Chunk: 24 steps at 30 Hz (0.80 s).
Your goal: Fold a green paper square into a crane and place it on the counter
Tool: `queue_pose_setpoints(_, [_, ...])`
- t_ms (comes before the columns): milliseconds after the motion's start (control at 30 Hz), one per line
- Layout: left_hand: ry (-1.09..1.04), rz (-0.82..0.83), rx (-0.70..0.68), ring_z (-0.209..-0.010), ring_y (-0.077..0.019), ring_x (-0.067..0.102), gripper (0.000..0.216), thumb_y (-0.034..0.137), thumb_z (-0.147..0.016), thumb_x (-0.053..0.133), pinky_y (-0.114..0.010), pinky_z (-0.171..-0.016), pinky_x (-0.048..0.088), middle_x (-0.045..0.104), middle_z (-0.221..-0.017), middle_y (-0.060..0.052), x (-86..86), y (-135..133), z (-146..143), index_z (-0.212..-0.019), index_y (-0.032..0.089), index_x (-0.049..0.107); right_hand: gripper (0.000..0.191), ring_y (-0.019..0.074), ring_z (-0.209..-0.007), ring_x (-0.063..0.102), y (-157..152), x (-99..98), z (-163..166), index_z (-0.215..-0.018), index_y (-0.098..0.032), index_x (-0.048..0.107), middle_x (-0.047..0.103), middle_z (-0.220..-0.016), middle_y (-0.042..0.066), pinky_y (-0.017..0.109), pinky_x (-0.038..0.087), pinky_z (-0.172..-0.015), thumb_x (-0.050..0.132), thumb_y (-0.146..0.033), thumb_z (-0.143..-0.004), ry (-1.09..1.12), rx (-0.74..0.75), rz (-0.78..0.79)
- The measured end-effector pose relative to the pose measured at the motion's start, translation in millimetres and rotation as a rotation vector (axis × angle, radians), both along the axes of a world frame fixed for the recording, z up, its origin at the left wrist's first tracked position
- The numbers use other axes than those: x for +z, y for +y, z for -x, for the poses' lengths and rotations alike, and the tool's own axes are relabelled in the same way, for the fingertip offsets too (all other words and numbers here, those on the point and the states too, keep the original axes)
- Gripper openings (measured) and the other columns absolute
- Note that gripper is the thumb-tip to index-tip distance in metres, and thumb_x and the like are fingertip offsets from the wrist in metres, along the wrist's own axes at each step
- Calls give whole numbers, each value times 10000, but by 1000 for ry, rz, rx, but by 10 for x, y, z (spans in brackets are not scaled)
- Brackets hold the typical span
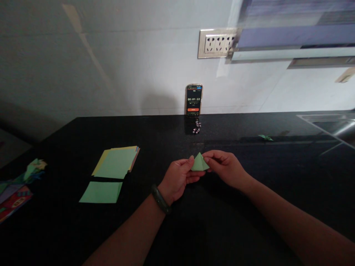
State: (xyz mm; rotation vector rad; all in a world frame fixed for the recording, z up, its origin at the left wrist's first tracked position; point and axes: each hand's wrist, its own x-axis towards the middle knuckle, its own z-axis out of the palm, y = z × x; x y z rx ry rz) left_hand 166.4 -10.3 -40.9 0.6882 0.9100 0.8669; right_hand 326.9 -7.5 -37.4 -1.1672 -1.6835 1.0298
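Observation:
Both hands hold a small folded piece of light green paper (pixel 200 163), pointed at the top and wide at its lower edge. My left hand (pixel 178 178), with a dark bangle at the wrist, grips its left side, the thumb in front and the fingers beneath. The right corner is pinched between the thumb and fingers of my right hand (pixel 226 167). To the left lies a stack of coloured paper sheets (pixel 115 162), a green one on top. Nearer me is a separate green sheet (pixel 101 192).
A phone (pixel 193 99) showing a timer leans on the wall, its beaded strap (pixel 196 127) on the black counter (pixel 155 133). A small green folded paper piece (pixel 265 137) lies at right. Colourful papers (pixel 16 199) are heaped far left. A wall socket (pixel 217 43) is above.

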Motion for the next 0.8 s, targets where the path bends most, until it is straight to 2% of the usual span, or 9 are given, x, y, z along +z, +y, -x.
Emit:
queue_pose_setpoints(100, [10, 1, 5, -627, -135, 659, 209, 277, -824, 534, -175, -501, 479, 672, -784, -95, -9, 7, -8, -820, 87, 621, 96, 97, -581, 538, 9, -23, -2, -811, -171, 596, 607, -704, 7, 227, 460, -544, 539, -202, -740, 4, -45, -75])
queue_pose_setpoints(200, [20, -8, 17, -646, -140, 658, 212, 279, -820, 540, -183, -524, 479, 673, -782, -100, -22, 7, -13, -800, 84, 623, 35, 101, -586, 540, 8, -22, -5, -731, -172, 572, 588, -667, -6, 231, 451, -560, 541, -184, -720, -34, -72, -116])
queue_pose_setpoints(367, [43, -33, 60, -692, -142, 649, 199, 265, -798, 575, -220, -609, 485, 676, -788, -101, -9, -13, -26, -796, 78, 643, 116, 129, -635, 575, -13, -5, 12, -794, -169, 628, 639, -715, 19, 266, 458, -617, 528, -215, -757, -150, -70, -106])
queue_pose_setpoints(467, [48, -33, 63, -715, -147, 646, 186, 250, -790, 585, -239, -644, 481, 678, -801, -102, 12, -23, -32, -785, 77, 652, 94, 142, -683, 580, -10, -21, 22, -779, -172, 629, 638, -750, 31, 276, 459, -646, 560, -234, -764, -173, -73, -133])
queue_pose_setpoints(667, [22, -47, 70, -694, -143, 639, 196, 271, -789, 584, -245, -643, 470, 680, -777, -98, -2, -11, -12, -781, 86, 648, 44, 137, -763, 560, 16, -18, -9, -745, -179, 619, 585, -811, 36, 291, 457, -726, 585, -196, -766, -80, 84, -254])
queue_pose_setpoints(800, [8, -47, 54, -665, -131, 629, 203, 296, -777, 596, -239, -624, 467, 676, -775, -86, -26, -5, -8, -790, 100, 647, 106, 138, -813, 562, 4, 7, -14, -852, -206, 650, 571, -899, 44, 282, 468, -727, 610, -193, -754, -117, 123, -266])
